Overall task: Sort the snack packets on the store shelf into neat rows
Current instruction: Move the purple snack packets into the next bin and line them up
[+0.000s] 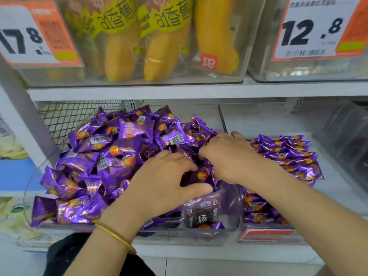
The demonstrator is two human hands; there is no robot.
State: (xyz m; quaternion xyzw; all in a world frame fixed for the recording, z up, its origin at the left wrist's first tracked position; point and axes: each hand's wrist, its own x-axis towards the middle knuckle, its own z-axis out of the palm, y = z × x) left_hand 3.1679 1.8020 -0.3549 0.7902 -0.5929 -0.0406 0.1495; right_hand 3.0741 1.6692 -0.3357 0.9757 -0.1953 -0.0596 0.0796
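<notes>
Lower shelf (pixel 199 252): left clear bin (pixel 199 238) is carrying a loose heap of purple packets (pixel 111 156), piled above its rim and lying at all angles. One dark packet (pixel 201 214) is sitting against the front wall. Right clear bin (pixel 245 239), touching it, is holding the same packets in neat rows (pixel 288 156) along its front half.

Upper clear bin (pixel 139 81) is holding yellow packs (pixel 119 52); price tags (pixel 29 36) (pixel 314 28) are hanging on either side.

Left hand (pixel 165 184), gold bangle (pixel 115 235) on the wrist, is reaching palm-down into the heap's right side, fingers and thumb half-closing around a clump of packets. Right hand (pixel 227 156) is lying just beside it over the wall between the bins, fingers curling down into the heap with tips buried; cannot tell whether it is holding anything.

Wire mesh (pixel 65 120) is bounding the heap at back left. Bare bin floor (pixel 268 124) is showing behind the rows.
</notes>
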